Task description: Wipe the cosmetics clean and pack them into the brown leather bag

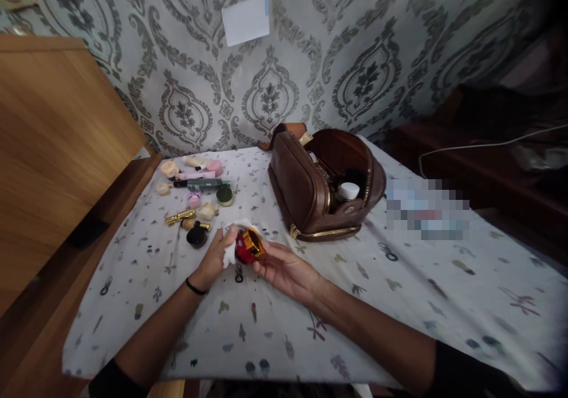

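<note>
Between my two hands is a small red jar with a shiny gold lid (245,246), tilted to the right above the cloth. My left hand (218,257), with a dark band at the wrist, is closed on a white tissue (229,256) that lies against the jar's left side. The fingers of my right hand (288,269) pinch the jar at its gold end. Just left of my left hand lie a round black container (196,236) and gold tubes (180,216). Behind my hands, to the right, stands an open brown makeup bag (298,185) with a white-lidded jar (348,191) inside.
Several cosmetics, among them a green tube (204,183) and a dark green round jar (225,196), lie on the printed cloth (284,327) at back left. A wooden cabinet (57,149) borders the left side. Patterned wallpaper (270,90) rises behind. At right runs a white cable (479,145).
</note>
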Available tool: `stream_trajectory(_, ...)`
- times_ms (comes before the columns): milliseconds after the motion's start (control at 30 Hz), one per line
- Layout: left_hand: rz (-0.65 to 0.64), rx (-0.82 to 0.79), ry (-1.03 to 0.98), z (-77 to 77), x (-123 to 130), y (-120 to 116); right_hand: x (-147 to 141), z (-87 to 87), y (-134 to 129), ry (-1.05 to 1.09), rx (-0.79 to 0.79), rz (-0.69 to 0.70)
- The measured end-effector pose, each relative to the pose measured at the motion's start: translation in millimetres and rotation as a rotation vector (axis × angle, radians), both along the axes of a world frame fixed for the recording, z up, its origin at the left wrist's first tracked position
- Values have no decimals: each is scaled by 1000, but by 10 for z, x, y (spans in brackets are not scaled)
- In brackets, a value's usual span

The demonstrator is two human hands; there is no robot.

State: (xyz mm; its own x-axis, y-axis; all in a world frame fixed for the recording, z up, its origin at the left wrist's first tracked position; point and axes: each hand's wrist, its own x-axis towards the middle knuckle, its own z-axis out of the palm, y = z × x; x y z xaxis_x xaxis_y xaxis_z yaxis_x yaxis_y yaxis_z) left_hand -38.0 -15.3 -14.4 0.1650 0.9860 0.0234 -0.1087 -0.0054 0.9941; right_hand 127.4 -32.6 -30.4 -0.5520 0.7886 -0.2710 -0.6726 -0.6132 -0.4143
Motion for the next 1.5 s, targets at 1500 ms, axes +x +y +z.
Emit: stream_trajectory(1500, -55, 776, 1321, 108, -309, 97, 65, 49, 57, -64, 73, -105)
